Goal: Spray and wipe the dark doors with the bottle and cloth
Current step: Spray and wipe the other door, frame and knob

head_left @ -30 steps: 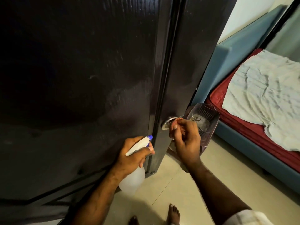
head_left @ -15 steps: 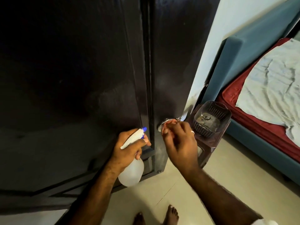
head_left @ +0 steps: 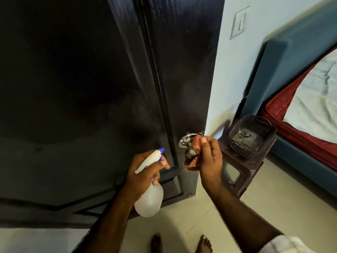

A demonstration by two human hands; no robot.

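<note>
Two dark doors fill the left of the head view: the wide left door (head_left: 73, 88) and the narrower right door (head_left: 186, 70), with streaks on its surface. My left hand (head_left: 142, 172) grips a white spray bottle (head_left: 151, 198) with a blue nozzle, held close to the seam between the doors. The fingers of my right hand (head_left: 209, 157) curl round the metal door knob (head_left: 188, 152) on the right door. I cannot make out a cloth.
A brown plastic stool (head_left: 242, 172) stands just right of the door and carries a dark slotted basket (head_left: 253, 136). Beyond it is a blue bed frame (head_left: 291, 70) with a red mattress and a pale sheet. A switch plate (head_left: 238, 22) is on the wall. My bare feet (head_left: 204, 243) stand on pale tiles.
The right door has swung from an angled position to nearly in line with the left door, with my right hand staying on the knob. My left hand keeps the bottle in the same place.
</note>
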